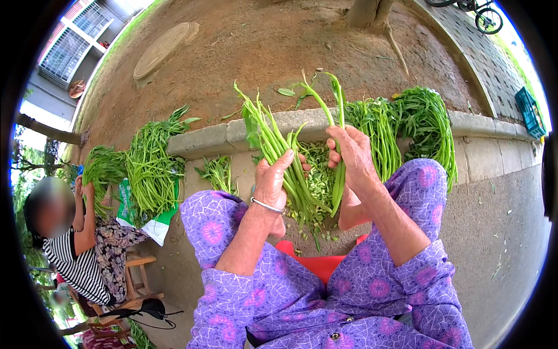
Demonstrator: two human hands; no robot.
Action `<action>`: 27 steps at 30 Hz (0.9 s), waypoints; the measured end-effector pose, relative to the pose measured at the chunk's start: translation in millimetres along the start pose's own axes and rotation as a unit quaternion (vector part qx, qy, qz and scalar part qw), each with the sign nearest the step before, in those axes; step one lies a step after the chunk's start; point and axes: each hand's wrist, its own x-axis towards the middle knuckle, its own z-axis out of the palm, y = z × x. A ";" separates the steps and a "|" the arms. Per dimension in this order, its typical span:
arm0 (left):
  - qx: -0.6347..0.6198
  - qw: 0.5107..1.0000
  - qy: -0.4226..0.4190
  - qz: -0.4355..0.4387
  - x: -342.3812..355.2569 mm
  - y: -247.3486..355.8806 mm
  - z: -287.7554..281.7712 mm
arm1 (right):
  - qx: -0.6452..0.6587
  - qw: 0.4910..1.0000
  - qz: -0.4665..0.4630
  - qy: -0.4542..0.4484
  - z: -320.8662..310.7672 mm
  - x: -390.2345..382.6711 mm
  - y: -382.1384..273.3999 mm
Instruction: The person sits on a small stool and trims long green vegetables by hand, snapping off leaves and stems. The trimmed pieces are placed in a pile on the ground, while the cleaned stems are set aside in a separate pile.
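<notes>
My left hand (278, 180), with a silver bangle at the wrist, is closed round a bunch of green leafy vegetable stems (296, 174) whose ends point up and down past the fist. To its right, my right hand (351, 152) grips a few longer stems (339, 186), which also stick out above and below the fingers. The hands are a little apart, above the ground between my knees. Beneath them lies a scatter of plucked leaves and bits (318, 160). Some of the stem ends hang over these scraps.
A stone curb (232, 135) runs across in front. Piles of leafy greens lie at the right (427, 125) and left (152, 168). A person in a striped top (87, 250) sits at the left, holding greens. A teal crate (528, 110) stands far right, a tree trunk (367, 13) behind.
</notes>
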 end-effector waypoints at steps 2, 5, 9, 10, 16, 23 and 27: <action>0.005 1.000 -0.022 -0.009 -0.1 0.5 -1.5 | -0.007 1.000 0.012 0.010 1.9 -0.5 -0.3; 0.003 0.998 -0.055 -0.006 -1.4 4.1 1.0 | -0.013 0.999 0.035 0.003 5.5 -4.6 1.9; 0.000 0.995 -0.097 0.002 -3.0 7.5 5.7 | 0.019 0.994 0.094 -0.052 6.1 -7.0 4.9; 0.004 0.995 -0.102 0.002 -2.6 6.5 4.8 | 0.017 0.994 0.087 -0.063 8.8 -8.6 3.8; 0.059 0.991 -0.120 0.007 -2.6 2.8 5.3 | -0.031 0.991 0.031 -0.129 7.9 -10.8 0.6; 0.115 0.986 -0.116 -0.022 -2.7 3.6 1.4 | -0.091 0.990 0.018 -0.102 11.2 -10.9 -5.4; 0.088 0.990 -0.107 -0.018 -3.0 -0.4 5.7 | -0.092 0.991 0.017 -0.099 11.4 -9.5 -1.5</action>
